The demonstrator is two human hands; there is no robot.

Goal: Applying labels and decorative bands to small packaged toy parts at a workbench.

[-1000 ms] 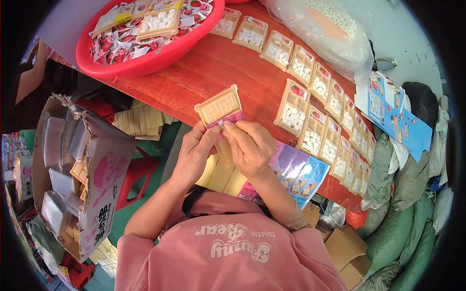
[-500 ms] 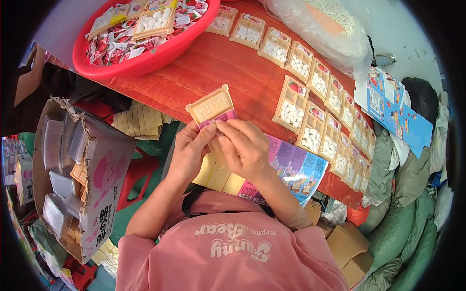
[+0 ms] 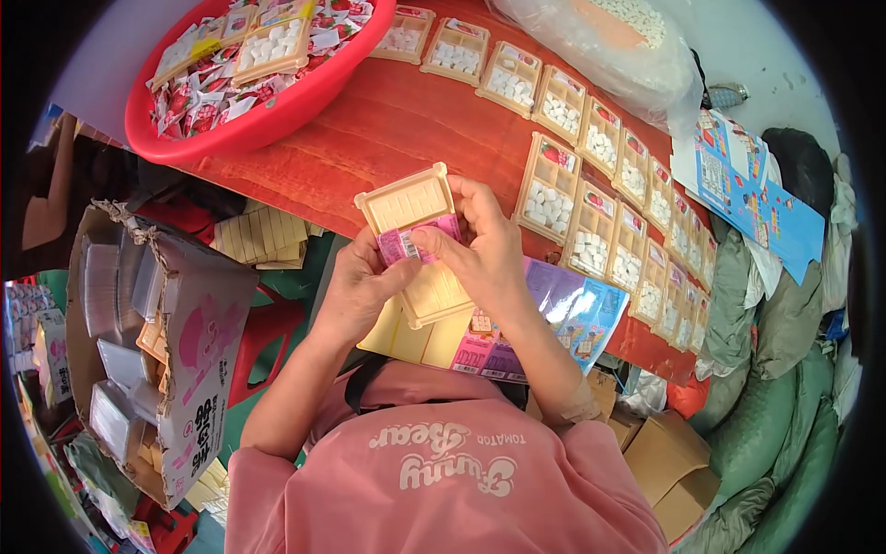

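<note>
Head: tan tray in both hands

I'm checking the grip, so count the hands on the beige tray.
2: the left hand on the left side of the beige tray, the right hand on its right. No third hand shows there.

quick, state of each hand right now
Left hand: holding the beige plastic tray with purple band.
Right hand: holding the same tray, thumb on band.

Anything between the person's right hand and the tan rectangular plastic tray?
Yes: the purple printed paper-like band around the tan tray lies under the thumb of the right hand. Nothing else visible.
</note>
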